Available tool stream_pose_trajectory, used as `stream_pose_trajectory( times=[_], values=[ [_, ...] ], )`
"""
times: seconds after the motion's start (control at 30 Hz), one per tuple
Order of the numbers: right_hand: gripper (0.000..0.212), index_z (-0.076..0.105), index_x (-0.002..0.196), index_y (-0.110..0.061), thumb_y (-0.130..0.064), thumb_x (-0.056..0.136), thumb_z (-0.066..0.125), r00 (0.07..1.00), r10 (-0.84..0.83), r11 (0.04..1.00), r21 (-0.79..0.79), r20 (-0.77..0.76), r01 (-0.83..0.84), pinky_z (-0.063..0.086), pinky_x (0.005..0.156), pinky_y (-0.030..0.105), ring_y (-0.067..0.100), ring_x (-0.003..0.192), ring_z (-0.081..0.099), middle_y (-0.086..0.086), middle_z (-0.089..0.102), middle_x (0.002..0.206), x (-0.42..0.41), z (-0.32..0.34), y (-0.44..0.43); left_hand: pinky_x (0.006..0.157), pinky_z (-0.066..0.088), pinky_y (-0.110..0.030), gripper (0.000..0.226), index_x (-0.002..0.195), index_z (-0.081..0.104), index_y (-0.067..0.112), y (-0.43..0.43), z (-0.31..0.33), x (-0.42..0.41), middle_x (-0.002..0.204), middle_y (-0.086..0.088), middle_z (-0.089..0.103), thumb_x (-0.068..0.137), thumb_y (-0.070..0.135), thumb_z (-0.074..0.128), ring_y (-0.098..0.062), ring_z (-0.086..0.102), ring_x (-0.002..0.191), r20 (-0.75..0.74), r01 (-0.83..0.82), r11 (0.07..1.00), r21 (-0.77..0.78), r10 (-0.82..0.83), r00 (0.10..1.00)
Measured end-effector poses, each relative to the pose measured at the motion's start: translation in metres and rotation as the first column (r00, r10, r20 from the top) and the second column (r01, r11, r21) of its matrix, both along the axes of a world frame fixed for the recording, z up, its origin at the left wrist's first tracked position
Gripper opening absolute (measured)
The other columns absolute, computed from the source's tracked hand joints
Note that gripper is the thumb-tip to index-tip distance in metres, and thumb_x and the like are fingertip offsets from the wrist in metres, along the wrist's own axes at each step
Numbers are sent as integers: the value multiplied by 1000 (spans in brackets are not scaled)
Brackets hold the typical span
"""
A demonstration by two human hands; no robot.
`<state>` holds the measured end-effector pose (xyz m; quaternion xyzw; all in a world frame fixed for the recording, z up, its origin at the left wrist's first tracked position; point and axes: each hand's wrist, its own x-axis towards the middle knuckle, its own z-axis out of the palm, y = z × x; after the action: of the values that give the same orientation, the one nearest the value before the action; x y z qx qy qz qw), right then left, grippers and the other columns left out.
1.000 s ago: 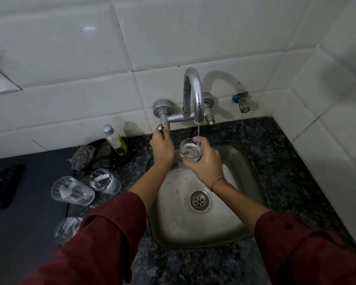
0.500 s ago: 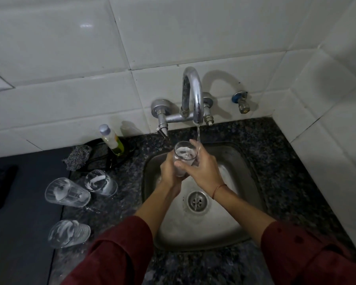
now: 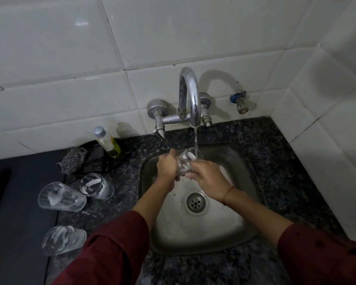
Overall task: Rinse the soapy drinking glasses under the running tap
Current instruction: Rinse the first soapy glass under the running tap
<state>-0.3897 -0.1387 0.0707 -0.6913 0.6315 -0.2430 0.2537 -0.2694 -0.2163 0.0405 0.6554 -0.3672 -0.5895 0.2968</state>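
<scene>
Over the steel sink [image 3: 240,229] both my hands hold one soapy drinking glass [image 3: 185,161], tilted with its mouth up toward the tap. My left hand [image 3: 167,166] wraps its left side and my right hand [image 3: 208,176] grips its base from the right. Water streams from the curved chrome tap [image 3: 190,95] into the glass's mouth. Three more soapy glasses lie on their sides on the counter at left: one [image 3: 97,186] nearest the sink, one [image 3: 60,197] beside it, one [image 3: 63,239] close to my left sleeve.
A soap bottle [image 3: 107,141] and a grey scrubber [image 3: 72,160] sit by the wall left of the sink. A small valve [image 3: 239,101] sticks out of the tiled wall at right. Dark speckled granite counter [image 3: 280,161] surrounds the basin; the drain [image 3: 196,203] is open.
My left hand left the tap handle and came down onto the glass. The water stream has grown, and the glass is now tilted under it with both hands around it.
</scene>
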Motion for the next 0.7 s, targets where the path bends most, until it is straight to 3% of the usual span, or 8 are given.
stream_pose_trajectory(
  times=[0.07, 0.17, 0.3, 0.37, 0.43, 0.53, 0.6, 0.7],
  values=[
    [11, 62, 83, -11, -19, 88, 68, 973, -123, 981, 175, 193, 89, 46, 67, 35, 19, 78, 60, 2, 64, 81, 7, -3, -3, 37, 36, -25, 42, 77, 62, 3, 1, 3, 0, 71, -12, 60, 103, 32, 43, -20, 51, 49, 74, 34, 999, -35, -31, 997],
    [15, 66, 105, -4, -11, 94, 59, 879, -211, 952, 293, 428, 86, 55, 83, 38, 24, 98, 67, 10, 71, 99, 20, -3, -4, 42, 39, -28, 44, 71, 60, 7, 2, 5, 2, 70, -10, 61, 102, 33, 42, -22, 53, 54, 166, 64, 995, -76, -51, 985],
    [12, 71, 103, -15, -14, 96, 61, 991, 28, 997, 71, 132, -38, 52, 82, 34, 14, 90, 65, -2, 72, 99, 7, 2, 0, 35, 32, -22, 50, 94, 67, 0, -10, 7, 10, 68, -13, 63, 102, 40, 39, -20, 51, 43, 77, 162, 983, 92, -169, 983],
    [12, 74, 102, -16, -18, 94, 66, 995, 76, 997, 17, 66, -77, 48, 75, 30, 19, 90, 68, 1, 75, 98, -1, 0, 0, 36, 30, -20, 47, 92, 67, 4, -12, 9, 13, 62, -9, 63, 101, 41, 38, -19, 50, 41, 12, 237, 962, 134, -240, 971],
    [12, 74, 101, -13, -18, 93, 67, 996, -20, 1000, 9, 82, 19, 43, 73, 26, 22, 93, 68, 6, 75, 100, 4, -4, -3, 39, 31, -21, 35, 86, 66, 9, -6, 10, 11, 62, -5, 62, 99, 34, 44, -16, 50, 46, -45, 180, 981, 68, -177, 983],
    [13, 73, 103, -11, -13, 91, 69, 896, -267, 964, 114, 356, 242, 52, 90, 40, 22, 101, 67, 6, 73, 106, 8, -3, -11, 38, 27, -22, 26, 86, 65, 10, 9, 6, 6, 65, -5, 58, 98, 22, 45, -10, 44, 45, -147, 80, 995, -67, -89, 985],
    [17, 72, 108, -12, -11, 91, 67, 912, -162, 984, 130, 376, 121, 54, 92, 37, 19, 102, 67, 5, 73, 108, 7, -2, -8, 36, 24, -20, 29, 78, 60, 11, 9, 4, 9, 60, -4, 54, 100, 20, 43, -9, 41, 39, -144, 60, 997, -39, -65, 987],
    [23, 70, 115, -24, -14, 94, 65, 986, 153, 987, 38, 70, -156, 51, 88, 23, 13, 104, 65, -2, 71, 116, 2, -7, 4, 33, 16, -18, 47, 66, 58, 13, -2, 9, 23, 50, -3, 52, 104, 32, 36, -12, 38, 33, -197, 331, 929, 166, -298, 934]
  ],
)
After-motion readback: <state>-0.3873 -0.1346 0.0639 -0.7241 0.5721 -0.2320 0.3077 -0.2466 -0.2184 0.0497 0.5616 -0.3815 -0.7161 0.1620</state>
